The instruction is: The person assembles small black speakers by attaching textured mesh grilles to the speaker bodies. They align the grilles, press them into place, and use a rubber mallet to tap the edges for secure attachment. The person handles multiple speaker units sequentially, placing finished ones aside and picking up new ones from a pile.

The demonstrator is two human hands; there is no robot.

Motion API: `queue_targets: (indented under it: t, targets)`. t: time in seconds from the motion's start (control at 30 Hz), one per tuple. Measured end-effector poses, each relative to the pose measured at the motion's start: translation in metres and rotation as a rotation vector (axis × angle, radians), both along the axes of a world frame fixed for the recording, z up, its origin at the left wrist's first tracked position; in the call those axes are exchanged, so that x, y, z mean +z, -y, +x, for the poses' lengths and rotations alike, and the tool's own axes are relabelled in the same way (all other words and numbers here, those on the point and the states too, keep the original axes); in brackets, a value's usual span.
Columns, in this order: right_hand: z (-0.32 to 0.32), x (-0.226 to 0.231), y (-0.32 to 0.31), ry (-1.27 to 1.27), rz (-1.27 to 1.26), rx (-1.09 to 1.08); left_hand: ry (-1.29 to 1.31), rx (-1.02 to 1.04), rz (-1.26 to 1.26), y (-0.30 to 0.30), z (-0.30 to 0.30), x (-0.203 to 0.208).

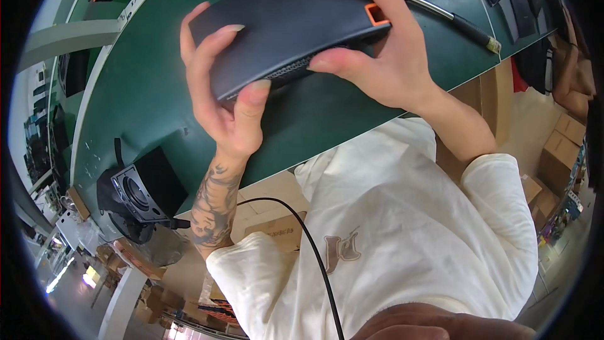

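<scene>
Both hands hold a long dark plastic case (277,22) tilted above the green table. It has a smooth curved top, a mesh grille along the near edge and a square orange piece (376,15) at its right end. My left hand (220,88) grips the left end, thumb on the near edge and fingers over the top. At the right end, my right hand (390,50) clasps the case the same way, its thumb by the grille. The case's underside is hidden from view. Just beyond my right hand lies a mallet (440,11) with a yellow-faced head and black grip.
A black speaker box (151,186) with a round cone stands at the table's left corner. Several dark plastic parts (516,6) lie at the far right of the green table (138,101). Cardboard boxes (561,145) sit on the floor, and another person's arm (569,69) shows at right.
</scene>
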State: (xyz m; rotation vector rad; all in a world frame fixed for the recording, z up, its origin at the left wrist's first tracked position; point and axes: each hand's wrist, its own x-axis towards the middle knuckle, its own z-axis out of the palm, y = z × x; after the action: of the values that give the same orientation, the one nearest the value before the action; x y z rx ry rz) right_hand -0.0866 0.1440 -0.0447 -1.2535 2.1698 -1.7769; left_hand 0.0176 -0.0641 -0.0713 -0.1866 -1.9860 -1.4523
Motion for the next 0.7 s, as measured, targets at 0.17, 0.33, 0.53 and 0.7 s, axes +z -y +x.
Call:
queue_targets:
  t: [0.17,0.33,0.53,0.7]
  targets:
    - [-0.009,0.001,-0.001,-0.024,-0.025,0.133,0.061,-0.031,0.014,0.007,0.002,0.0]
    - [-0.025,-0.001,-0.01,0.198,-0.075,0.332,0.094,-0.056,0.075,0.004,0.002,0.002]
    - [-0.04,-0.007,-0.014,0.296,-0.048,0.417,0.096,-0.056,0.115,0.004,0.002,0.0]
    - [-0.043,-0.005,-0.007,0.039,-0.082,0.381,0.071,-0.054,0.083,0.002,0.001,-0.005]
